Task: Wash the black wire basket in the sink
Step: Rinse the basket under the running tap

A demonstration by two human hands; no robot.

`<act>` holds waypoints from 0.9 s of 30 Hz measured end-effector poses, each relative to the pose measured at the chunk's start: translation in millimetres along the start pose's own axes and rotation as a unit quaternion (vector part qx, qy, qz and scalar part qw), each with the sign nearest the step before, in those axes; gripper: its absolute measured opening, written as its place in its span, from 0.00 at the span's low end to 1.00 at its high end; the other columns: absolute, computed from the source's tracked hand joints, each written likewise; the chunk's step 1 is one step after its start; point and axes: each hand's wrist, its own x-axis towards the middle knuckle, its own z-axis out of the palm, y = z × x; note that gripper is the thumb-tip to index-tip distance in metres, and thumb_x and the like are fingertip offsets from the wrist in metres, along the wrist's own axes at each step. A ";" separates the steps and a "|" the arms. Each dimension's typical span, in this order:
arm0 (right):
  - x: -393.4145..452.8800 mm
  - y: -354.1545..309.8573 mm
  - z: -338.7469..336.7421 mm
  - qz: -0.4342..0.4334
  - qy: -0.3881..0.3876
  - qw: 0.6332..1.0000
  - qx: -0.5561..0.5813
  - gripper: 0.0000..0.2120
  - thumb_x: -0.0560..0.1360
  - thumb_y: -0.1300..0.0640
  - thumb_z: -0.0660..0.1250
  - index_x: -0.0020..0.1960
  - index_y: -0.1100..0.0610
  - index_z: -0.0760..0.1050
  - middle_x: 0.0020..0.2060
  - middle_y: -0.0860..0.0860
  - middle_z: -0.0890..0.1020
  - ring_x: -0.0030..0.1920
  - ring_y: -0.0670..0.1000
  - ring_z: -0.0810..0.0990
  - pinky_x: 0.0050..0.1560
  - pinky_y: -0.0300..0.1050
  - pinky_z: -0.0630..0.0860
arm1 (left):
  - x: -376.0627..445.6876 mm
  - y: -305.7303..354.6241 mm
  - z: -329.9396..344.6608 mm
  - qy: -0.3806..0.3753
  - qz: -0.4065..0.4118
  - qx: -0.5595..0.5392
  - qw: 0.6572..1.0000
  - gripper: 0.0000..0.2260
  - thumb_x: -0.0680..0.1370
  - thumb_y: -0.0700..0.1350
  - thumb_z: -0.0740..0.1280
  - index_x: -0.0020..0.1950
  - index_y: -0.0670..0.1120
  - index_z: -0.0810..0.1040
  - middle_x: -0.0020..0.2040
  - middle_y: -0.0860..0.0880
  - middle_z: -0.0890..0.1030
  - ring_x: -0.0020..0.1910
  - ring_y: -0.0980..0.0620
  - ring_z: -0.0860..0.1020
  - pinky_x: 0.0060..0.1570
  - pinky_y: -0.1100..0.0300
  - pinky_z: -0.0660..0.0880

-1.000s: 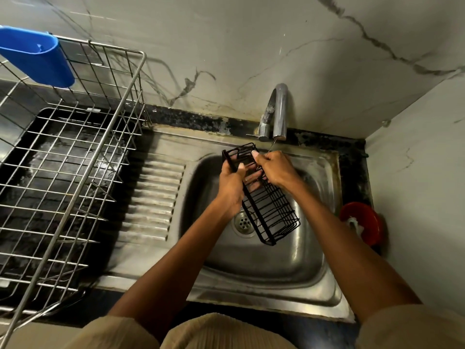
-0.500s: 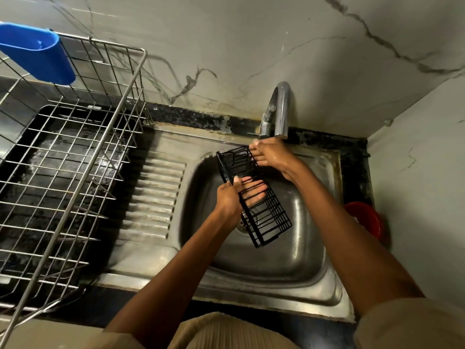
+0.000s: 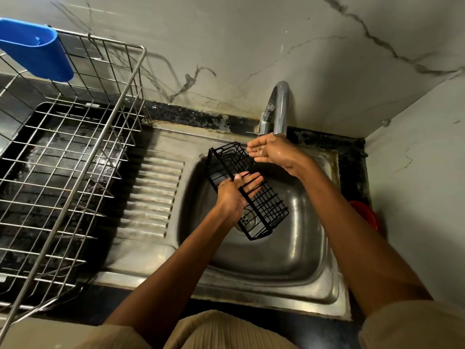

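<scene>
The black wire basket [image 3: 268, 206] hangs tilted over the steel sink [image 3: 297, 250], its far end up near the tap and its near end low over the drain [image 3: 247, 220]. My left hand [image 3: 232, 196] holds it by one long side, thumb on the rim and fingers showing through the wires inside. My right hand [image 3: 273, 152] is off the basket, palm up and fingers straight, cupped right under the spout of the chrome faucet [image 3: 280, 109], just beside the basket's far end. I cannot make out a water stream.
A large steel dish rack [image 3: 75, 152] fills the left side, with a blue plastic cup [image 3: 37, 49] hooked on its back rim. The ribbed drainboard [image 3: 151, 192] lies between rack and basin. A red object [image 3: 366, 215] sits at the sink's right edge against the wall.
My right hand let go of the basket's far end and opened, palm up, under the spout. My left hand kept the basket, which shifted slightly left and flatter.
</scene>
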 end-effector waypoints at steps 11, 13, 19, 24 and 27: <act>-19.8 -0.2 -9.4 0.050 -0.056 0.993 -0.092 0.17 0.80 0.71 0.54 0.61 0.66 0.78 0.55 0.62 0.83 0.54 0.55 0.85 0.60 0.51 0.80 | 10.9 5.0 -2.4 0.004 -0.012 -0.033 0.999 0.17 0.84 0.34 0.50 0.73 0.37 0.64 0.62 0.37 0.80 0.61 0.42 0.81 0.63 0.50 0.74; -21.4 -2.3 -11.7 0.053 -0.058 0.992 -0.094 0.16 0.80 0.70 0.55 0.61 0.66 0.78 0.55 0.62 0.83 0.53 0.55 0.85 0.59 0.52 0.80 | 9.4 6.5 -1.9 -0.001 -0.011 -0.037 0.999 0.17 0.84 0.34 0.50 0.73 0.37 0.63 0.65 0.36 0.79 0.63 0.41 0.80 0.64 0.51 0.74; -22.0 -4.9 -18.3 0.077 -0.059 0.987 -0.127 0.14 0.80 0.68 0.55 0.60 0.68 0.78 0.54 0.64 0.83 0.53 0.58 0.85 0.56 0.51 0.82 | 7.8 7.2 -2.3 -0.004 -0.011 -0.028 1.000 0.18 0.85 0.34 0.50 0.75 0.37 0.62 0.68 0.36 0.76 0.66 0.40 0.78 0.65 0.51 0.74; -20.4 -6.7 -21.6 0.104 -0.079 0.980 -0.147 0.16 0.79 0.69 0.54 0.61 0.69 0.76 0.56 0.66 0.82 0.54 0.60 0.84 0.57 0.53 0.81 | 5.4 5.8 -5.6 -0.005 -0.008 -0.005 1.000 0.17 0.84 0.33 0.50 0.73 0.37 0.64 0.67 0.36 0.78 0.65 0.40 0.78 0.67 0.49 0.73; -19.0 -7.9 -21.5 0.098 -0.074 0.981 -0.150 0.15 0.80 0.68 0.55 0.60 0.68 0.77 0.56 0.65 0.82 0.53 0.59 0.84 0.57 0.53 0.82 | 4.9 3.1 -8.1 -0.012 -0.009 0.009 1.000 0.16 0.85 0.33 0.50 0.72 0.36 0.65 0.66 0.36 0.78 0.64 0.40 0.79 0.67 0.48 0.73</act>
